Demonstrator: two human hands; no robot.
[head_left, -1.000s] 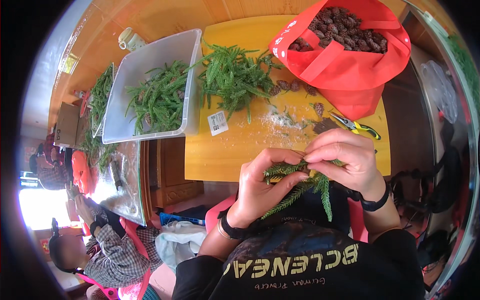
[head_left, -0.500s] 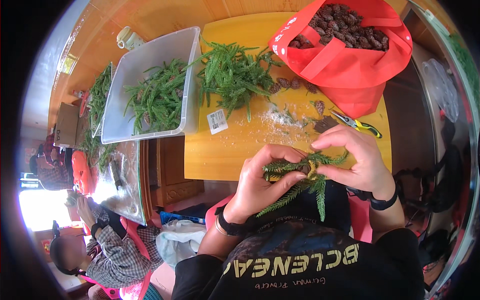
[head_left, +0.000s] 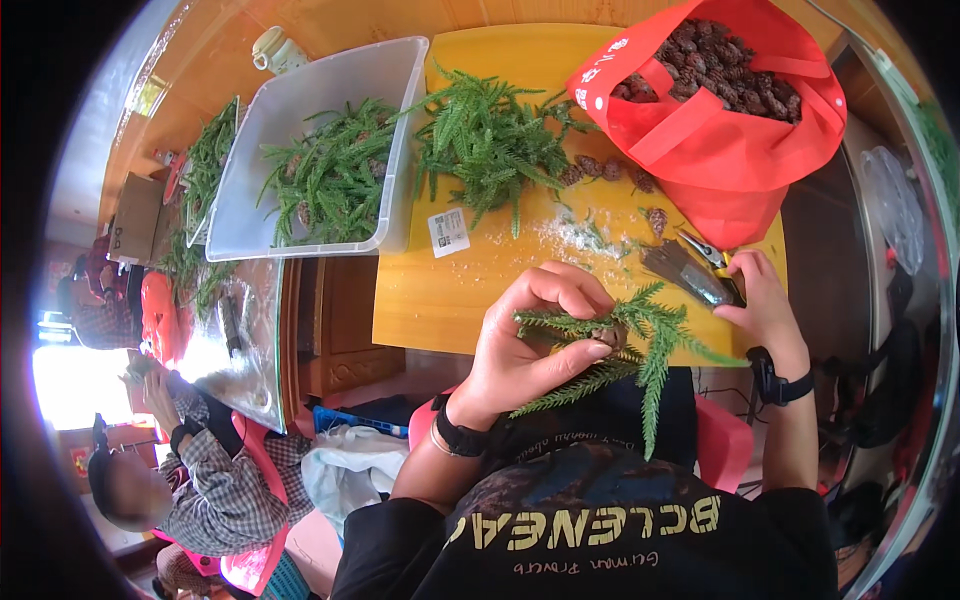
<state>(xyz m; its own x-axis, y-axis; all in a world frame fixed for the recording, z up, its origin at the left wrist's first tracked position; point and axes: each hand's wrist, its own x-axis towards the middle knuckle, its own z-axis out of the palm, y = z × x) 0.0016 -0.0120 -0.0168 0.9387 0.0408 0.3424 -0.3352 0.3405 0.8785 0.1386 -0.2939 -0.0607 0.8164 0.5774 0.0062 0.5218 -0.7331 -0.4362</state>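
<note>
My left hand pinches a green artificial pine sprig over my lap, just past the table's near edge. A brown pine cone sits at the sprig's middle, partly behind my thumb and fingers. At the table's right side, my right hand has its thumb and fingers around the handles of yellow-and-black pliers. The handle ends are partly hidden by the hand. Beside the pliers lies a bundle of thin brown sticks or wires, partly in clear wrap.
A clear plastic bin of sprigs and cones stands left of a loose sprig pile. A red bag full of pine cones is at the far right. White crumbs and a label lie between. Another person sits at left.
My right hand has let go of the sprig and moved right to the pliers, which have turned. The left hand keeps the sprig and cone. The whole view has shifted slightly.
</note>
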